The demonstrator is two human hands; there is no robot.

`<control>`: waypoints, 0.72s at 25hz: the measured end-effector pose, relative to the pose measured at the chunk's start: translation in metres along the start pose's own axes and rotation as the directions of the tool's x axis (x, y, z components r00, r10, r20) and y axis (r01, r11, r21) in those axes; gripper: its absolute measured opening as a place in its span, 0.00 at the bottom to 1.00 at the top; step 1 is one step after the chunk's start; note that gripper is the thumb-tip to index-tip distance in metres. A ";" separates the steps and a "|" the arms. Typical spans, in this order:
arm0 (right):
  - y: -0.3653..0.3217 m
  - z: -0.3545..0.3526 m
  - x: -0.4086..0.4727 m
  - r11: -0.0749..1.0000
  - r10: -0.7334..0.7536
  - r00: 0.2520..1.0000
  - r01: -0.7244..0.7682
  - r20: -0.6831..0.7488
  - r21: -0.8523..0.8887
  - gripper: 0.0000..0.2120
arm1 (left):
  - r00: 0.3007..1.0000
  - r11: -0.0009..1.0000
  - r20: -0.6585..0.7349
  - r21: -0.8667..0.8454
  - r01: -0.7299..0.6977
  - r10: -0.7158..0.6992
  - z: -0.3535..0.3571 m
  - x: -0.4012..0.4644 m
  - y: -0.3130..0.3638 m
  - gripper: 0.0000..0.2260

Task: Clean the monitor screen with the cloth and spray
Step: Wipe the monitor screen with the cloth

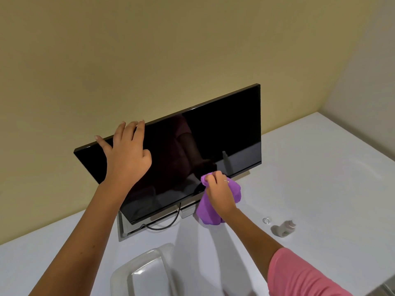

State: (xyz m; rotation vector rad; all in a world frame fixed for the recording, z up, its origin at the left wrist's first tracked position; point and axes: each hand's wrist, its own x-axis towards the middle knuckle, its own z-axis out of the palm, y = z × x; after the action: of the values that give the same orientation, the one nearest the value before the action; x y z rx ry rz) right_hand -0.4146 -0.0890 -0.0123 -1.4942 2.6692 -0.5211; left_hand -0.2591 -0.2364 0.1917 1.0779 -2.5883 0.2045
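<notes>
A black monitor [224,133] stands on the white table, its dark screen tilted back. My left hand [126,152] rests over the upper left part of the screen, with the fingers hooked on the top edge. My right hand [219,192] is shut on a purple cloth [208,212] and presses it against the lower right part of the screen, near the bottom bezel. Most of the cloth hangs below my hand. A small white spray bottle [285,228] lies on its side on the table to the right, and its clear cap [266,220] sits beside it.
The white table [320,167] runs into a corner of beige walls. A black cable [168,223] loops under the monitor by its grey stand base [123,229]. A clear plastic container [147,272] sits at the near edge in front of me.
</notes>
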 end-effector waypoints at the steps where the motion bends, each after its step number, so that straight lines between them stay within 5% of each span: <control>1: 0.012 -0.004 0.003 0.995 0.062 0.998 -0.060 -0.026 0.078 0.16 | 1.000 1.000 -0.003 -0.005 -0.001 0.001 0.001 0.003 0.005 0.30; 6: 0.064 -0.036 0.018 0.851 0.387 0.891 -0.246 -0.237 0.463 0.04 | 0.998 0.999 -0.059 -0.044 0.026 -0.029 0.010 0.008 0.017 0.30; 10: 0.086 -0.071 0.047 0.763 0.529 0.774 -0.255 -0.347 0.595 0.09 | 0.995 0.998 -0.099 -0.054 0.026 -0.031 0.016 0.006 0.016 0.31; 18: 0.075 -0.165 0.114 0.819 0.391 0.718 0.014 -0.575 0.574 0.18 | 0.988 0.995 -0.145 -0.086 0.049 -0.061 0.021 0.005 0.017 0.31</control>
State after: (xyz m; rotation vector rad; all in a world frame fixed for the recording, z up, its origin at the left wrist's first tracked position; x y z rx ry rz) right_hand -0.5693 -0.1036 0.1347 -0.9241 2.6612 -1.9400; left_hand -0.2799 -0.2332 0.1741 1.0619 -2.4116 0.1568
